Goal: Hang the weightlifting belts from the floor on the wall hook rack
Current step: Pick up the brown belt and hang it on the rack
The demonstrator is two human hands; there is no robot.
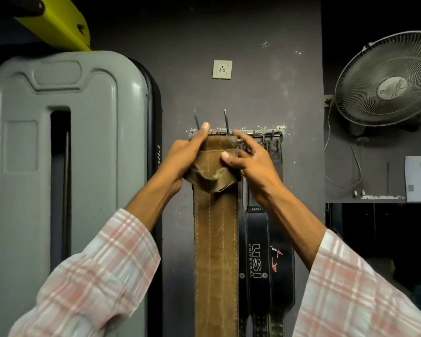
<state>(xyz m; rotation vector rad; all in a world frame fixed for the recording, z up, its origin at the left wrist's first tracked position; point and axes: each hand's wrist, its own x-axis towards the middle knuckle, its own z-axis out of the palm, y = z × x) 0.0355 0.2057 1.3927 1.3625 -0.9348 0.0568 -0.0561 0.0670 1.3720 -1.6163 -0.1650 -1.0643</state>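
A wide tan leather belt (216, 251) hangs straight down the dark wall, its buckle end raised to the metal hook rack (255, 133). Two thin buckle prongs stick up above the belt's top edge. My left hand (187, 154) grips the belt's top left corner, the index finger stretched up onto the rack. My right hand (248, 161) pinches the folded top on the right, thumb pressed on its front. Two black belts (258, 259), one marked USI Universal, hang from the rack's hooks just right of the tan belt.
A tall grey plastic machine cover (66, 166) stands close on the left, with a yellow part (56, 20) above it. A wall socket (222, 69) sits above the rack. A wall fan (387, 79) and a shelf (365, 198) are on the right.
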